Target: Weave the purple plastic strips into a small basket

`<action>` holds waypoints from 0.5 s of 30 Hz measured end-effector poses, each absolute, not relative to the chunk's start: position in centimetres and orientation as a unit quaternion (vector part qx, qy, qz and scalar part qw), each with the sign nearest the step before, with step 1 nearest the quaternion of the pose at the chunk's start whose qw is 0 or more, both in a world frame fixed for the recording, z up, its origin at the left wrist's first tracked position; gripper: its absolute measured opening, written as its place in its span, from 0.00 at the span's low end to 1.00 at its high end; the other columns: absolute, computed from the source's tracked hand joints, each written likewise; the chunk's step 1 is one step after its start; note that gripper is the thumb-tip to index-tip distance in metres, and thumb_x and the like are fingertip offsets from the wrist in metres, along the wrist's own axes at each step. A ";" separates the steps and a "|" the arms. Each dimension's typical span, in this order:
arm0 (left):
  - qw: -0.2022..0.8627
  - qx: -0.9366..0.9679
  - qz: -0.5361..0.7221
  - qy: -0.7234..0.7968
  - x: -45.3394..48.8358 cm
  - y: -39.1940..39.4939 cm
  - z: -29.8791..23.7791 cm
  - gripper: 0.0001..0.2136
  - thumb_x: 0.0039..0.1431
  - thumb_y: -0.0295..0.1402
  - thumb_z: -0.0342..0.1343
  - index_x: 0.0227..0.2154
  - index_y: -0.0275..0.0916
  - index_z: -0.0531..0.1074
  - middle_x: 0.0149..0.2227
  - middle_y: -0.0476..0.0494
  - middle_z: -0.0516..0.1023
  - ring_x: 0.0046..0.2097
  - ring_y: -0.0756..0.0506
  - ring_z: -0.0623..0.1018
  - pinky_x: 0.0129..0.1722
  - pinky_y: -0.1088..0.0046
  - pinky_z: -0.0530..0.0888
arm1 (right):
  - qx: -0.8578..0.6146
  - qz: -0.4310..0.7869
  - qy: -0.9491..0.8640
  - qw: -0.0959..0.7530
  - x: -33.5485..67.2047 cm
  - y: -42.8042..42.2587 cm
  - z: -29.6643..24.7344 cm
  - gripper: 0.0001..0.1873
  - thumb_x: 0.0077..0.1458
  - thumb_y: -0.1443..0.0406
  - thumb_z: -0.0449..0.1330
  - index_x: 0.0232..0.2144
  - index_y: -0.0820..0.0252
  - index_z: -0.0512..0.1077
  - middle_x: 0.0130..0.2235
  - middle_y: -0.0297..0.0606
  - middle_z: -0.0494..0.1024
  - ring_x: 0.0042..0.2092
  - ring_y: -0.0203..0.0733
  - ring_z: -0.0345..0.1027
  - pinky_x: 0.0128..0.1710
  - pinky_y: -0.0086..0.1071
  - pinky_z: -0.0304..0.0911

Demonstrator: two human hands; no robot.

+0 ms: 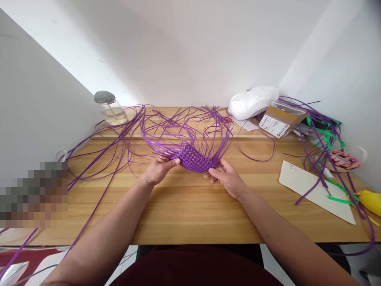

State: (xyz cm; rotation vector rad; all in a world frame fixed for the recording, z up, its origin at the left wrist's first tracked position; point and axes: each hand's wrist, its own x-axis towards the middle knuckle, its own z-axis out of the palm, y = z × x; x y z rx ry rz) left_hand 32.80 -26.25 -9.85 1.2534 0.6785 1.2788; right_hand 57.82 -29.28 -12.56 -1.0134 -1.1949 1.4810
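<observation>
A small purple woven mat [194,159] of plastic strips is held just above the wooden table [184,210], with many loose purple strip ends [178,127] fanning out behind it. My left hand [159,169] pinches the mat's left edge, thumb on top. My right hand [224,176] grips its right edge with the fingers curled.
A clear water bottle [110,109] with a grey lid stands back left. A white plastic object [253,102], a cardboard box [281,121] and a white card [315,190] lie right. More purple and green strips [326,139], a tape roll [343,159] and a yellow thing [372,201] crowd the right edge.
</observation>
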 end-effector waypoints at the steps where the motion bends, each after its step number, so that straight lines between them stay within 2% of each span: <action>1: 0.551 0.552 0.547 0.304 32.7 -26.3 -9.7 0.13 0.47 0.35 0.72 0.36 0.39 0.82 0.38 0.42 0.84 0.45 0.42 0.80 0.54 0.63 0.74 | -0.426 0.596 -0.483 0.479 58.0 -29.2 -12.6 0.26 0.48 0.56 0.71 0.46 0.56 0.68 0.44 0.40 0.79 0.37 0.40 0.77 0.27 0.27 0.66; 8: 0.420 0.645 0.533 0.354 31.8 -26.4 -9.3 0.12 0.52 0.41 0.68 0.34 0.37 0.82 0.37 0.41 0.84 0.43 0.41 0.80 0.51 0.64 0.75 | -0.543 0.434 -0.456 0.556 58.6 -28.3 -13.0 0.32 0.43 0.52 0.71 0.47 0.56 0.66 0.49 0.40 0.73 0.28 0.33 0.72 0.19 0.26 0.59; 10: 0.404 0.658 0.525 0.358 31.5 -26.4 -9.1 0.13 0.53 0.41 0.67 0.35 0.36 0.82 0.38 0.41 0.84 0.45 0.40 0.79 0.52 0.63 0.75 | -0.543 0.409 -0.478 0.556 58.7 -28.4 -12.9 0.29 0.45 0.51 0.69 0.46 0.57 0.68 0.45 0.38 0.73 0.27 0.32 0.70 0.19 0.26 0.58; 13: 0.433 0.648 0.521 0.349 31.2 -26.2 -8.9 0.15 0.53 0.41 0.67 0.40 0.37 0.81 0.42 0.41 0.83 0.47 0.40 0.79 0.53 0.63 0.74 | -0.516 0.435 -0.550 0.492 58.6 -28.7 -12.8 0.20 0.51 0.52 0.65 0.40 0.59 0.72 0.32 0.34 0.72 0.27 0.34 0.69 0.20 0.26 0.58; 15: 0.468 0.626 0.521 0.343 31.0 -26.1 -9.0 0.16 0.53 0.41 0.67 0.41 0.37 0.80 0.43 0.41 0.83 0.47 0.40 0.79 0.53 0.63 0.74 | -0.492 0.435 -0.601 0.455 58.3 -29.0 -13.0 0.17 0.54 0.53 0.63 0.39 0.59 0.73 0.31 0.34 0.72 0.28 0.35 0.69 0.23 0.28 0.62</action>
